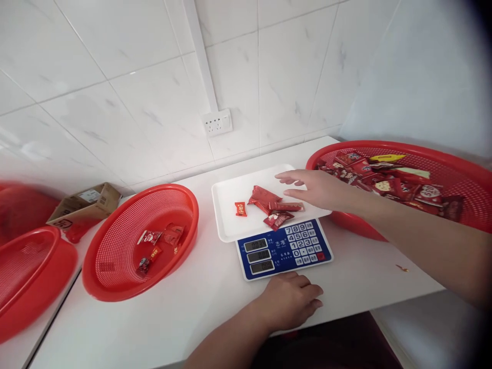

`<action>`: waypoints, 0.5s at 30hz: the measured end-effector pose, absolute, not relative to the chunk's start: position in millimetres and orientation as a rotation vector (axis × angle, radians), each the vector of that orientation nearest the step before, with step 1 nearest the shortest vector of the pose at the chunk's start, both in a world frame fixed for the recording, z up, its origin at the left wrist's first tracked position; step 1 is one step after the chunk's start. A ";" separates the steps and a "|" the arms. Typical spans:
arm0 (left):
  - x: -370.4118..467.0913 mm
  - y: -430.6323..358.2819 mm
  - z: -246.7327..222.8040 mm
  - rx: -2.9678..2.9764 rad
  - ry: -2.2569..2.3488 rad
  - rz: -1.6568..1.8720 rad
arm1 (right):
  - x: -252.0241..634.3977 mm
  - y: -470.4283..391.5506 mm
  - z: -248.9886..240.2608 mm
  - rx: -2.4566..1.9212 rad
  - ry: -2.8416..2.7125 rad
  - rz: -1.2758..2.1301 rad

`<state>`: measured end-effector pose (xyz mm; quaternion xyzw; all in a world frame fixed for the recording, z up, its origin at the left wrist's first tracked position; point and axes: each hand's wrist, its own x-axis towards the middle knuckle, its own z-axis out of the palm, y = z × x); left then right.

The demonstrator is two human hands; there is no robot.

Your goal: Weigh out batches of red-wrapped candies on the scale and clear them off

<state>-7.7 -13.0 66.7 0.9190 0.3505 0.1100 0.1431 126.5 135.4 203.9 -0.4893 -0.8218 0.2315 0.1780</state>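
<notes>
My right hand [307, 185] hovers over the right part of a white scale tray [230, 228], its fingers stretched out and apart, with nothing in them. Below and left of it lie several red wrapped snack packets [265, 196], one of them long and narrow, and a small red wrapped candy [241, 209] apart from the rest. Under the tray, the blue keypad panel of the digital scale [284, 251] faces me. My left hand [292, 301] rests on the table's front edge just below the scale, fingers curled in; no object shows in it.
At right, a large red basket [415, 146] holds many wrapped snacks. Left of the scale, another red basket [111, 271] contains several packets. Farther left are a cardboard box [86, 205] and another red basket [38, 287]. A tiny scrap [402, 268] lies on the white table [215, 302].
</notes>
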 end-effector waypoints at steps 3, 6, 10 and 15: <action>-7.9 -13.0 68.7 2.625 1.013 0.336 | 156.0 138.4 208.9 -1.466 -2.287 0.542; -6.8 -14.0 69.5 2.585 1.026 0.365 | 201.4 144.5 211.2 -1.641 -2.276 0.456; -3.3 -14.8 65.0 2.568 1.034 0.378 | 270.9 149.6 207.7 -1.839 -2.376 0.559; 1.0 -14.5 56.7 2.569 1.036 0.423 | 317.5 142.8 184.6 -1.945 -2.475 0.703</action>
